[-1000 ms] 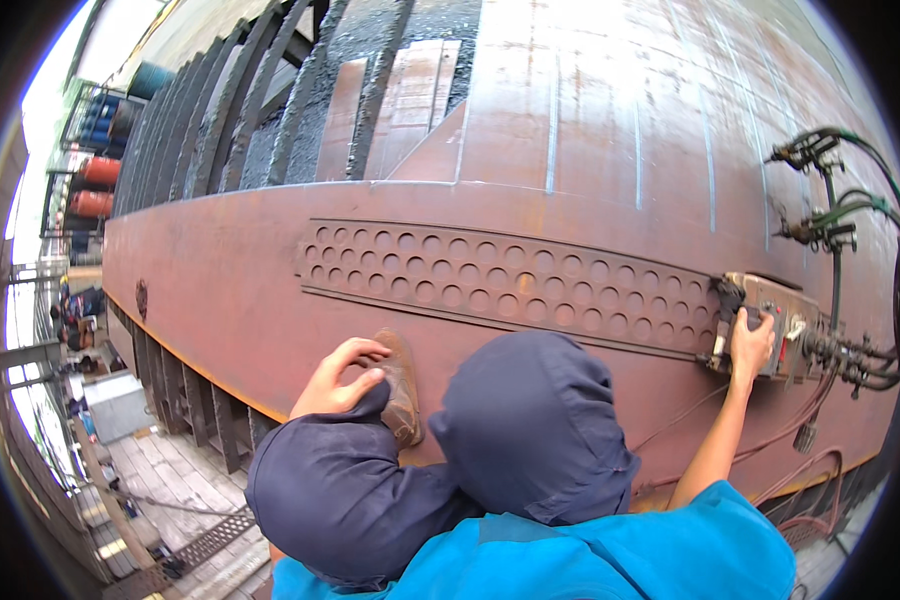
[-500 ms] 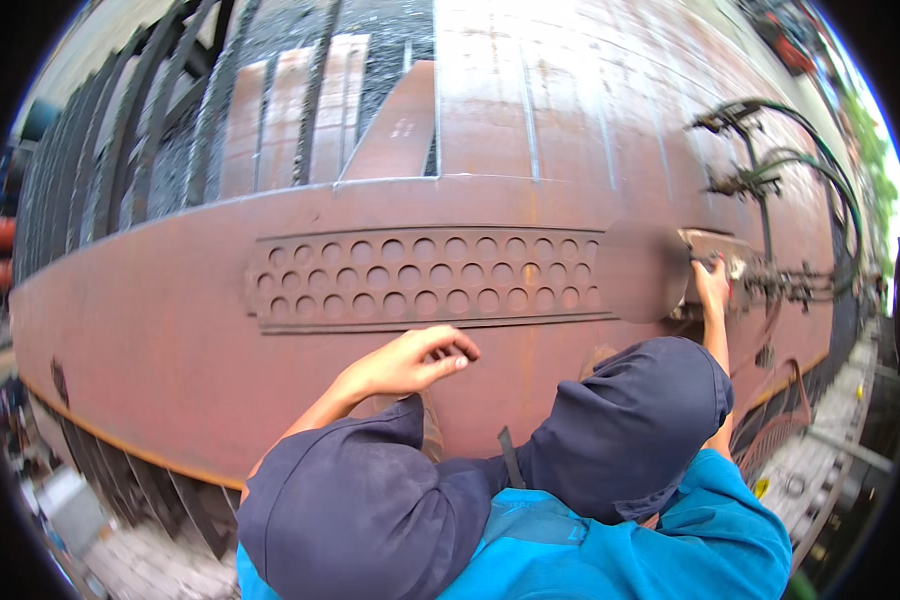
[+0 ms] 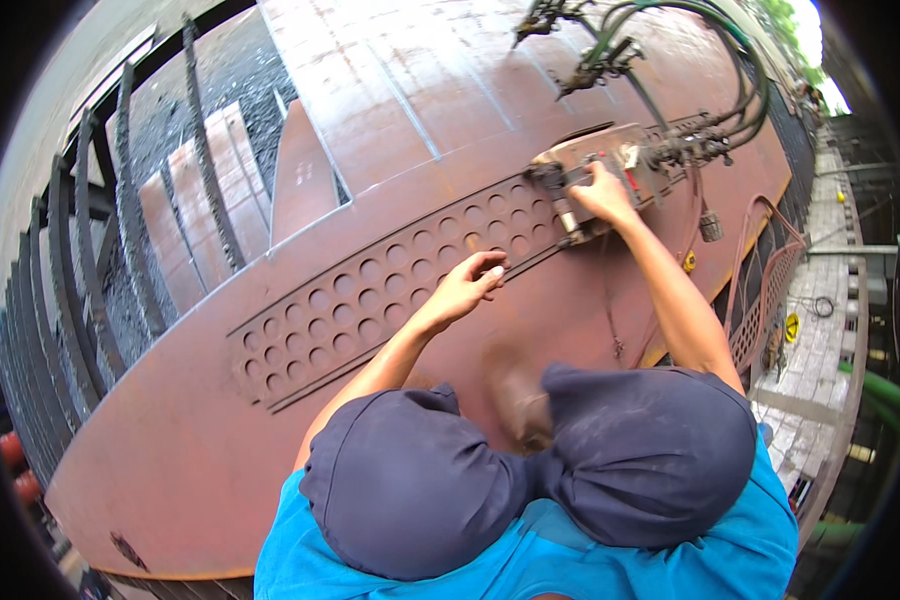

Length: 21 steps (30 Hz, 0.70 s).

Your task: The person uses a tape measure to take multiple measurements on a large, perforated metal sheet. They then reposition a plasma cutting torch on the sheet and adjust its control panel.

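My right hand [image 3: 604, 196] is closed around the top of a gas cutting carriage [image 3: 610, 165], beside its small red and white controls. Just what part the fingers hold is hidden. Under the carriage runs a long dark metal track [image 3: 390, 275] punched with rows of round holes. My left hand [image 3: 462, 290] hovers near the track's front rail, holding nothing, fingers loosely bent and thumb apart. Green hoses [image 3: 745, 95] and torch arms [image 3: 610, 65] extend from the carriage's far side.
Track and carriage rest on a large reddish steel plate [image 3: 170, 450] with a curved edge. Cut strips [image 3: 210, 170] lie over dark slats [image 3: 135, 210] at the far left. Thin cords trail near my right forearm. A paved walkway [image 3: 825, 290] runs along the right.
My view has turned, so track and carriage now slant upward to the right and sit more centrally. The right hand stays on the carriage; the left has come nearer to the track and carriage.
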### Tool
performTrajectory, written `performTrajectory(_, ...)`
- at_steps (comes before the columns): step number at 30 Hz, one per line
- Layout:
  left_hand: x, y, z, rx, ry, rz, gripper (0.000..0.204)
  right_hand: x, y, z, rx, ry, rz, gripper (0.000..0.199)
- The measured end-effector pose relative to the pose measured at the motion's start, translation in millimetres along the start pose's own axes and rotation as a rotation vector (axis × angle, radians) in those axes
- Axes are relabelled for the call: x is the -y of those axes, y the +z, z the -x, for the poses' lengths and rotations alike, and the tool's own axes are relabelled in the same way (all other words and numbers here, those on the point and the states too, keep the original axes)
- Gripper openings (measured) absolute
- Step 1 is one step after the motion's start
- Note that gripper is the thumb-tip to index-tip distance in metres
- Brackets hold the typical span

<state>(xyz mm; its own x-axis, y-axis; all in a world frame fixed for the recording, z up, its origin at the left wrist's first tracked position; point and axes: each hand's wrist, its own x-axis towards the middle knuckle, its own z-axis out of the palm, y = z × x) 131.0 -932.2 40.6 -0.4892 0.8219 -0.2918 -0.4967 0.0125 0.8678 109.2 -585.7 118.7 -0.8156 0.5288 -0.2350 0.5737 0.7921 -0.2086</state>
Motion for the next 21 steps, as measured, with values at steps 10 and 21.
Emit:
performTrajectory(10,-10,-25,54,-0.182,-0.021,-0.077,0.039,65,21,69,0.108,-0.152,-0.113,0.072)
performTrajectory(21,-66,-18,205,-0.609,-0.244,-0.097,0.038,118,23,143,0.287,-0.397,-0.371,0.076)
